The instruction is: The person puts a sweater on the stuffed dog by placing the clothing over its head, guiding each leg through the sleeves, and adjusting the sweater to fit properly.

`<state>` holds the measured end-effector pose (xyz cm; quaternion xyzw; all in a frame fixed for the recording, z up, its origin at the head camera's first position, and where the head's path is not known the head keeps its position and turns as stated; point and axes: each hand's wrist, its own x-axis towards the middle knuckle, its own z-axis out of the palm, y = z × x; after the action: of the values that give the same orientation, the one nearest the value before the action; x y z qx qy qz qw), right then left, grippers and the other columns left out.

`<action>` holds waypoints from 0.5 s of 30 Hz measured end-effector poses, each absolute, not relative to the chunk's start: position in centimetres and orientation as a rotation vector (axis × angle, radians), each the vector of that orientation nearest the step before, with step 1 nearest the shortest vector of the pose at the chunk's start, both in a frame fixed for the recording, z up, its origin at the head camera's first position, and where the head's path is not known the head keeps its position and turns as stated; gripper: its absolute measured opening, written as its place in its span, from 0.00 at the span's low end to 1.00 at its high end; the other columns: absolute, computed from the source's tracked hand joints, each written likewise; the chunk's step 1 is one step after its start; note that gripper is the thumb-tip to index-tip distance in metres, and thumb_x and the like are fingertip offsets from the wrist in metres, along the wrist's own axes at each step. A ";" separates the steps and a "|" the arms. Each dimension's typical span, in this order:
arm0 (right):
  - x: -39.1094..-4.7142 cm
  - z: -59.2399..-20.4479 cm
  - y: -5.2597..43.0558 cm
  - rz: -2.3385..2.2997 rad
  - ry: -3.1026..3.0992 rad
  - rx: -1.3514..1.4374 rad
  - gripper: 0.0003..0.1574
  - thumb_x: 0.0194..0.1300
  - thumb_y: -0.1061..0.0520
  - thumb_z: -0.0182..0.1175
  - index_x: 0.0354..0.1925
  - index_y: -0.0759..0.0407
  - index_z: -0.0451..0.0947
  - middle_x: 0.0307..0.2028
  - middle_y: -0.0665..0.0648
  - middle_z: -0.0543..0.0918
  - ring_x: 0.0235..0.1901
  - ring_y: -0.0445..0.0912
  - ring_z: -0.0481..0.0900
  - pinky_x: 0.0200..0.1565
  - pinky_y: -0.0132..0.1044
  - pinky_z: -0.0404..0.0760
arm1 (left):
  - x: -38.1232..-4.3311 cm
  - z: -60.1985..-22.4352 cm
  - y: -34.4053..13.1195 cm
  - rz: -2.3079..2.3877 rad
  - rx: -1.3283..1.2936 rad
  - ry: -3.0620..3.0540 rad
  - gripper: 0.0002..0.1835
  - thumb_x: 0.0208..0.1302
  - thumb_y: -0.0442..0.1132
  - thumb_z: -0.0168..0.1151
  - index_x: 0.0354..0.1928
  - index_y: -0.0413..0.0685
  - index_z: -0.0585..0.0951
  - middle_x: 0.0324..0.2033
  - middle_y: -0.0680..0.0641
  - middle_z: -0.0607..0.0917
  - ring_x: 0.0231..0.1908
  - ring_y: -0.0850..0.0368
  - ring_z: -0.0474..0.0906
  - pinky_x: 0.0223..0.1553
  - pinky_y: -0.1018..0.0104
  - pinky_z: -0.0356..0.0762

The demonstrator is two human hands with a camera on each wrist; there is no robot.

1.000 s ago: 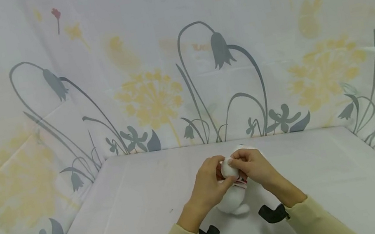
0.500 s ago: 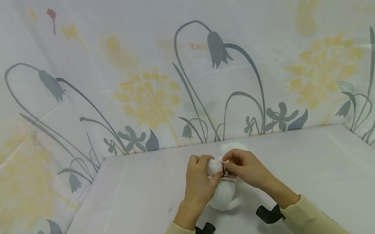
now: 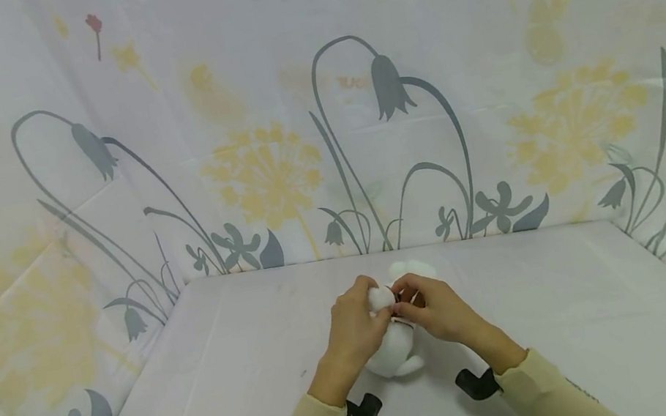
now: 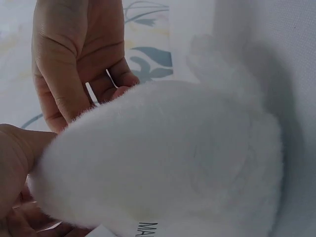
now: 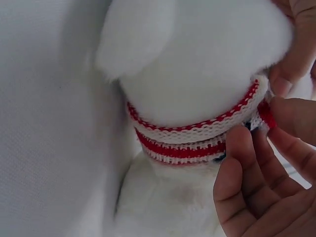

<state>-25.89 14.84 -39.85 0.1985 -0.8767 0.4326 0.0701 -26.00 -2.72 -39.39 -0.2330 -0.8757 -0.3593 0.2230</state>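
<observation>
A white plush toy [image 3: 392,354] is on the table, wearing a knitted scarf [image 5: 180,150] with red and white stripes round its neck. My left hand [image 3: 355,330] curls its fingers and thumb round a rounded white part of the toy beside the scarf. Across from it, my right hand [image 3: 444,307] pinches the scarf near its end, as the right wrist view shows close up. The hands nearly meet there, so which fingertip lies where is partly hidden. The toy's furry body [image 4: 163,153] fills the left wrist view, with a printed label [image 4: 147,229] at the bottom.
The toy stands on a pale table [image 3: 235,374]. A hanging cloth printed with flowers [image 3: 268,182] rises behind and at the sides. Black wrist mounts [image 3: 363,411] sit at both cuffs.
The toy and both hands have shifted left. Earlier both hands held the rounded white part; my right hand has moved off it to the scarf, while my left hand keeps its hold.
</observation>
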 end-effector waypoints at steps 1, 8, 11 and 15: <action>-25.9 -39.9 14.9 1.299 -2.643 0.590 0.11 0.64 0.54 0.63 0.45 0.51 0.75 0.31 0.50 0.78 0.25 0.44 0.76 0.25 0.36 0.75 | -26.0 -39.4 -2.7 -0.997 -0.642 -2.409 0.15 0.51 0.35 0.71 0.39 0.45 0.76 0.34 0.43 0.85 0.32 0.48 0.83 0.32 0.57 0.79; -26.2 -39.7 15.8 1.252 -2.541 0.574 0.09 0.64 0.56 0.62 0.42 0.54 0.75 0.30 0.48 0.78 0.27 0.41 0.76 0.30 0.35 0.76 | -26.3 -38.8 -3.3 -1.311 -0.586 -2.248 0.14 0.52 0.28 0.63 0.39 0.43 0.72 0.27 0.44 0.81 0.23 0.56 0.76 0.24 0.67 0.74; -26.4 -39.2 16.5 1.258 -2.462 0.561 0.06 0.63 0.60 0.61 0.39 0.56 0.75 0.32 0.49 0.79 0.32 0.42 0.77 0.36 0.37 0.77 | -26.3 -38.2 -3.7 -1.453 -0.575 -2.173 0.13 0.54 0.28 0.60 0.41 0.43 0.70 0.33 0.42 0.80 0.26 0.57 0.78 0.26 0.68 0.75; -26.6 -39.0 17.2 1.266 -2.486 0.532 0.06 0.61 0.61 0.60 0.39 0.56 0.75 0.34 0.51 0.79 0.36 0.44 0.77 0.39 0.41 0.78 | -26.3 -37.7 -3.8 -1.582 -0.570 -2.126 0.13 0.57 0.28 0.59 0.43 0.41 0.69 0.45 0.39 0.78 0.36 0.52 0.81 0.32 0.66 0.78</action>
<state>-26.61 17.21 -38.95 0.1852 -0.8654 0.4408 0.1500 -26.33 -3.85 -37.68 -0.2054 -0.7662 -0.5701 0.2140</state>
